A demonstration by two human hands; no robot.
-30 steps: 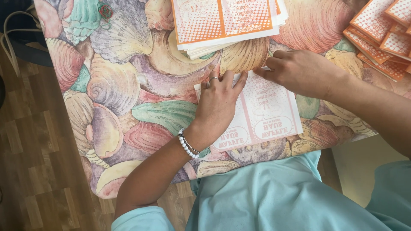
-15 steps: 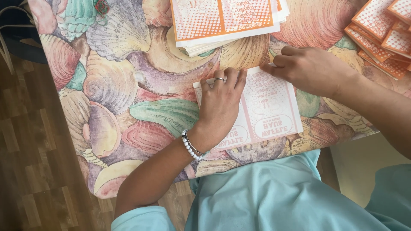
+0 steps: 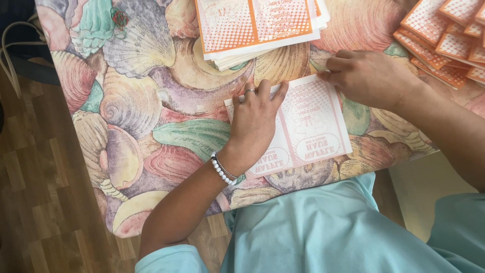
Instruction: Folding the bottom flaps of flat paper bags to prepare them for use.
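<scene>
Head view: left hand (image 3: 255,121) flat, right hand (image 3: 371,78) pinching one sheet (image 3: 313,126); two stacks.

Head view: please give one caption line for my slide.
Left hand flattens an orange-and-white printed paper sheet; right hand pinches its edge.

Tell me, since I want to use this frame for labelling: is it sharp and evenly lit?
Head view: soft, even light, no glare; left hand and printed sheet sharp; right hand slightly soft; floor dimmer at the left edge.
</scene>
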